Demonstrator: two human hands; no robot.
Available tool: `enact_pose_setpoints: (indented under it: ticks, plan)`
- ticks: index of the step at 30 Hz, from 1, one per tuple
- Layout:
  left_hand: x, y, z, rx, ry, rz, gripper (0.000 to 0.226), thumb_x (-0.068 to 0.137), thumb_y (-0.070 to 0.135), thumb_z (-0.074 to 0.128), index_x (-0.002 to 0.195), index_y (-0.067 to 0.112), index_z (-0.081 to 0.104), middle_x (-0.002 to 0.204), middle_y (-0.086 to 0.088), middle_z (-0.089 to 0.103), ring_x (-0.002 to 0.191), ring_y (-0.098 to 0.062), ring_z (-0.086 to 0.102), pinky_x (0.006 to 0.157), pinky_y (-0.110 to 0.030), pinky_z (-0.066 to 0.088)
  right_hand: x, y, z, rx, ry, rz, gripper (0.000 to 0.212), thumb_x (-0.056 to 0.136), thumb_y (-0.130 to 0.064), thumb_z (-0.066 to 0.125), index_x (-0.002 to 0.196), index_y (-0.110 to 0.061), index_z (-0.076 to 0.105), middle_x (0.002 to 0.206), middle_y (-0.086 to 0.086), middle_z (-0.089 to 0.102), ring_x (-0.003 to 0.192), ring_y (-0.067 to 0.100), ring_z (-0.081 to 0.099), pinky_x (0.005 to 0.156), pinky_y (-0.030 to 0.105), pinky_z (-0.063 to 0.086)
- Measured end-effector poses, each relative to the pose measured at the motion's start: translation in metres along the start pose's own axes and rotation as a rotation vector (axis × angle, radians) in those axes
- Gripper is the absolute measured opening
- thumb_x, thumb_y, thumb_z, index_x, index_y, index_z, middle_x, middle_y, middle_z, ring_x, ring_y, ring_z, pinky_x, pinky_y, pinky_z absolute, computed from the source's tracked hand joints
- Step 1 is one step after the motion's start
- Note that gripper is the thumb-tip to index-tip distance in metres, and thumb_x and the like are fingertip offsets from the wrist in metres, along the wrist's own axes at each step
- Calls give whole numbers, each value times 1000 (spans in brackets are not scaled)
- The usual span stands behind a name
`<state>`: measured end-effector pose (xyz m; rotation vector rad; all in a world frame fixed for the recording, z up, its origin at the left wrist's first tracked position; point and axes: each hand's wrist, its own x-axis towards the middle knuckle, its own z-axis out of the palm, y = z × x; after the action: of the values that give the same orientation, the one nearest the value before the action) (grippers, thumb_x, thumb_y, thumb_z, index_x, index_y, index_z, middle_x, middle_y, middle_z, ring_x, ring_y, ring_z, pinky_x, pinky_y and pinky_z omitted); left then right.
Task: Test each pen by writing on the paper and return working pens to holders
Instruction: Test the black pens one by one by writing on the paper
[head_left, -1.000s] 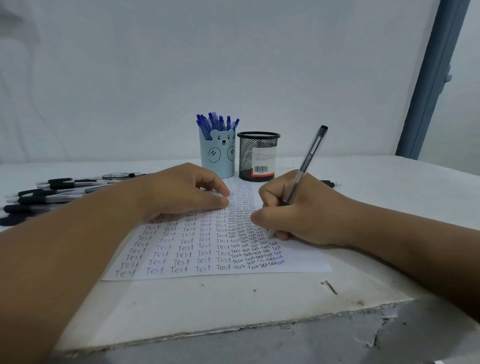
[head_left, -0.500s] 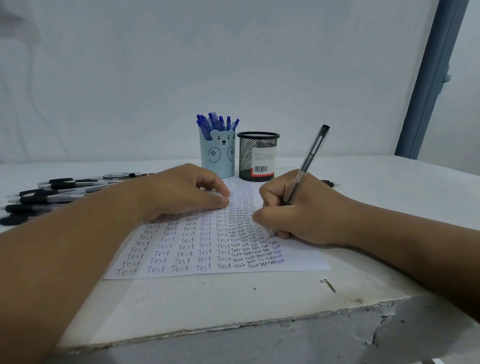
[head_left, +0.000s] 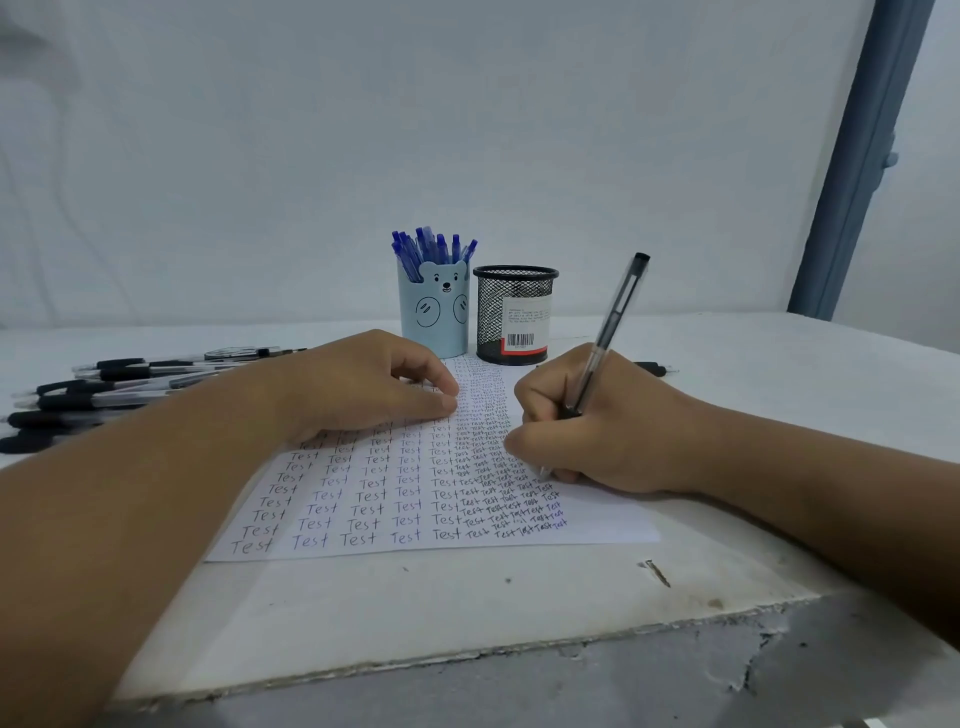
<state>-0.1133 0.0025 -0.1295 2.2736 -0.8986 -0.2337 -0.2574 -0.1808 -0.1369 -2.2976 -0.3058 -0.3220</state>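
A white sheet of paper (head_left: 374, 519) covered in rows of the word "Test" lies on the table. My right hand (head_left: 597, 431) grips a clear black-capped pen (head_left: 610, 327) with its tip down on the paper's right part. My left hand (head_left: 363, 387) rests on the paper's upper left, fingers loosely curled, holding the sheet down. Behind the paper stand a light-blue bear holder (head_left: 435, 312) filled with several blue pens (head_left: 431, 249) and a black mesh holder (head_left: 513, 314) that shows no pens.
Several black pens (head_left: 104, 384) lie in a loose pile at the left of the white table (head_left: 779, 374). One more black pen (head_left: 655, 370) lies behind my right hand. The table's chipped front edge (head_left: 467, 654) runs below the paper. A blue post (head_left: 857, 156) stands at the far right.
My right hand has shifted slightly to the right along the paper with the pen tilting a little. The left hand has stayed in place.
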Motion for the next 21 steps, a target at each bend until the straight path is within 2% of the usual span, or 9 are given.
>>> enact_pose_setpoints:
  ticks: [4,12,17,21]
  plan:
    - [0,-2,1,-5,1,0,13,82,42,80,94,40,77,102,12,68,96,-4,60,102,-34,46,0,0,0,-11,16,-4,44,82,6,64,50,-12,39,45,2,45,52,15,61,49,20,39]
    - [-1,0,0,-11,-2,-5,12,83,42,78,95,39,77,94,16,66,88,-1,58,85,-27,42,0,0,0,-57,42,-42,45,81,5,65,49,-12,39,46,1,46,46,8,48,49,17,36]
    - [0,0,0,-5,0,-7,12,83,43,78,95,40,77,93,16,65,87,0,57,88,-28,41,-1,1,-1,-32,20,-25,46,82,8,63,49,-13,37,45,3,43,44,5,54,48,18,37]
    - [0,-1,0,-12,-4,-6,12,83,43,78,94,39,77,93,14,65,87,-1,57,86,-28,42,0,3,-1,-14,22,-23,47,82,8,63,49,-14,38,44,-4,43,45,4,56,48,17,38]
